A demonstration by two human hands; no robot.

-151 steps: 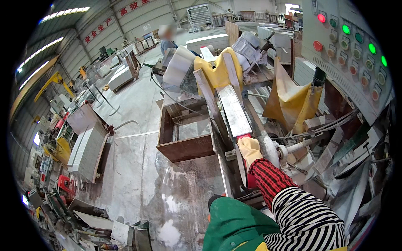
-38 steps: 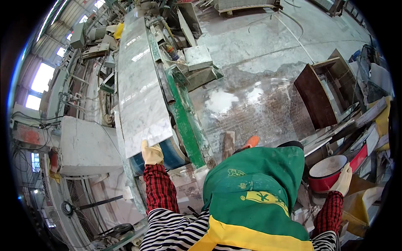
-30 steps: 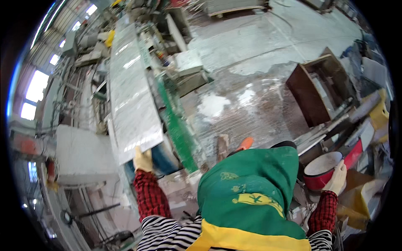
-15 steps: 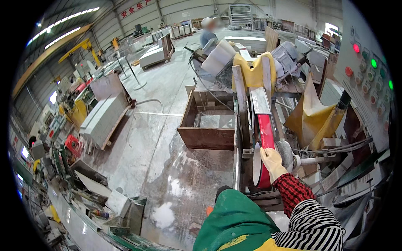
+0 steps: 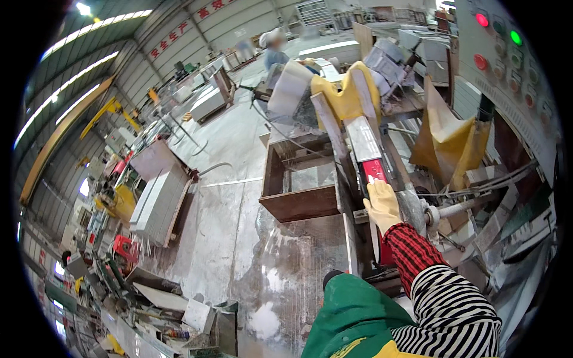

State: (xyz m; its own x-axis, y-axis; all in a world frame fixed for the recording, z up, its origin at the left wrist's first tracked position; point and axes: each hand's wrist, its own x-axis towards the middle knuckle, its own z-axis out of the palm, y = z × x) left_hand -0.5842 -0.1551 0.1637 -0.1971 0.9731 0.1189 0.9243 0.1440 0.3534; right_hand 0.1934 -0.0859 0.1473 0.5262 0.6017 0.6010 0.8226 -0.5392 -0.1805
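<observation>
My right hand (image 5: 382, 204), in a cream glove, lies palm down on a narrow red belt (image 5: 373, 170). Its fingers stretch forward along the belt and the thumb sits apart on the left; it holds nothing. Just ahead of the fingertips, a pale grey stone strip (image 5: 363, 138) rests lengthwise on the belt. Its far end runs toward a yellow flap (image 5: 349, 98) hanging between two upright boards. A round roller (image 5: 412, 207) stands right of my hand. My left hand is out of the picture.
A brown open box (image 5: 301, 206) stands left of the belt. At the right are a control panel (image 5: 507, 65) with lit buttons and a yellow-white sheet (image 5: 444, 146). Stacked slabs (image 5: 156, 206) stand at the left. A person (image 5: 276, 51) is beyond the machine.
My right hand has moved forward along the belt, its fingers now close to the stone strip. The view has tilted and shifted slightly.
</observation>
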